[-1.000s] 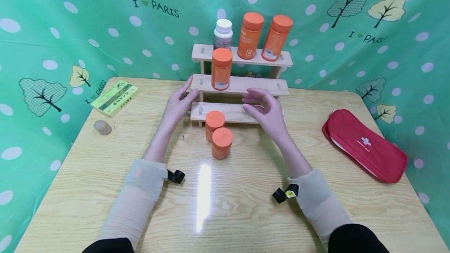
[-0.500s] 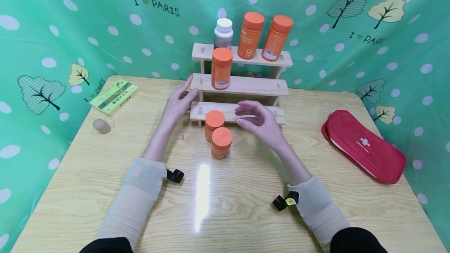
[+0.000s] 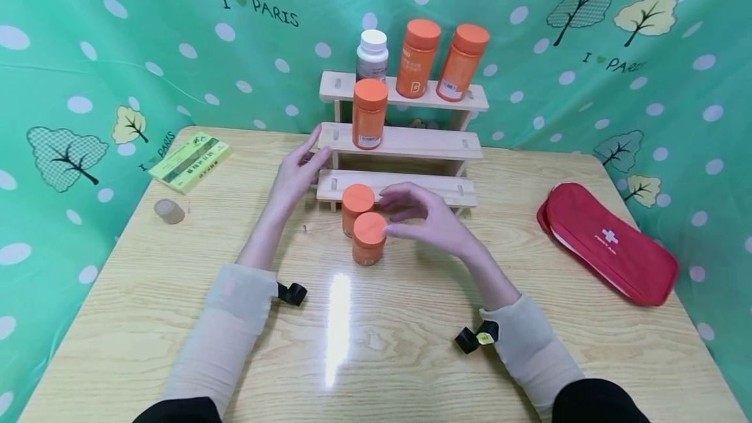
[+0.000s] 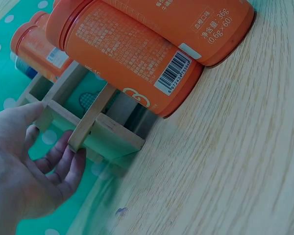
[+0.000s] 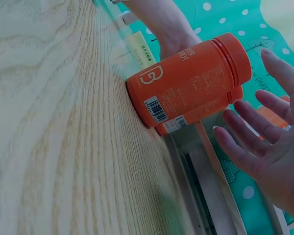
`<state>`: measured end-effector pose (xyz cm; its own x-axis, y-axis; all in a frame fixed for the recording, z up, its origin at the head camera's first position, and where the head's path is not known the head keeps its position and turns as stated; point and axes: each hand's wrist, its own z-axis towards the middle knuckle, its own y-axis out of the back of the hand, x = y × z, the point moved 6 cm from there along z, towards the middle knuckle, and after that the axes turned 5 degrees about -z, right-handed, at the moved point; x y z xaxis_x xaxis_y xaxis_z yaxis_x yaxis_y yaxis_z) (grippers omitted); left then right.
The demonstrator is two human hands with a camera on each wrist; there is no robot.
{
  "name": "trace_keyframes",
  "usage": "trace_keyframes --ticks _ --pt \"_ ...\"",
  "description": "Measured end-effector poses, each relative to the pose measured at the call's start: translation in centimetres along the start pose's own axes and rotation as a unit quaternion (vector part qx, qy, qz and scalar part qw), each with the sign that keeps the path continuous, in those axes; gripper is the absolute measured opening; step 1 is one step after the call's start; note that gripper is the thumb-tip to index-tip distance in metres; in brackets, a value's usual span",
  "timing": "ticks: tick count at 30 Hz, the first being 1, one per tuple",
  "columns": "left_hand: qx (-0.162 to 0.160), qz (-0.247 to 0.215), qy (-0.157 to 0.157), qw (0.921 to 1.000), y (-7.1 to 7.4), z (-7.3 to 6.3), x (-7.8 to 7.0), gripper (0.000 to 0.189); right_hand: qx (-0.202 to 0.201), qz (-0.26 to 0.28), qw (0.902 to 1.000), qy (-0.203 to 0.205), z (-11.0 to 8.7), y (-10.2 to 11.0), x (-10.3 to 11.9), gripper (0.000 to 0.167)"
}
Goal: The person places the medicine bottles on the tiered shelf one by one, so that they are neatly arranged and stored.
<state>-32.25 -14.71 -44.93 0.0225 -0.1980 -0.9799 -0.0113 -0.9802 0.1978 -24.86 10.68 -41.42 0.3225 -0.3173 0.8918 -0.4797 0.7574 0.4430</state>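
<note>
Two orange bottles stand on the table in front of a three-step wooden rack point(image 3: 423, 142): a front bottle point(image 3: 369, 240) and a rear bottle point(image 3: 357, 207), set close together. My right hand point(image 3: 425, 217) is just to their right, fingers spread and loosely bent, thumb tip beside the front lid in the head view. In the right wrist view the palm faces the bottles, with nothing in it. My left hand point(image 3: 299, 172) holds the rack's left end, thumb and curled fingertips point(image 4: 77, 171) against the wood.
Another orange bottle point(image 3: 369, 116) stands on the middle step. The top step bears a white-capped bottle point(image 3: 372, 57) and two orange bottles. A yellow-green box point(image 3: 190, 162) and a small greyish cylinder point(image 3: 169, 211) lie left; a red first-aid pouch point(image 3: 608, 243) lies right.
My right hand has moved left and toward me, from over the lowest step to beside the two bottles on the table. The left hand has stayed at the rack's end.
</note>
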Motion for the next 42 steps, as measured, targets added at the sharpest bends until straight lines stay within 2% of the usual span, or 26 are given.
trace_keyframes --ticks 10,21,33,42 --pt "-0.001 -0.001 0.007 1.0 0.0 0.0 0.2 0.062 0.032 -0.033 0.9988 -0.015 -0.1 -0.9 -0.3 0.053" --pt "-0.001 0.001 0.008 1.0 0.1 0.0 0.1 0.061 0.033 -0.058 0.9976 -0.018 -0.2 -1.5 -0.3 0.055" --pt "0.0 0.001 0.008 1.0 0.0 0.0 0.0 0.06 0.027 -0.071 0.9971 0.007 -0.2 -2.1 -0.2 0.054" --pt "-0.002 0.002 0.007 1.0 0.0 0.0 0.0 0.061 0.018 -0.085 0.9962 0.007 -0.2 -2.0 -0.3 0.056"
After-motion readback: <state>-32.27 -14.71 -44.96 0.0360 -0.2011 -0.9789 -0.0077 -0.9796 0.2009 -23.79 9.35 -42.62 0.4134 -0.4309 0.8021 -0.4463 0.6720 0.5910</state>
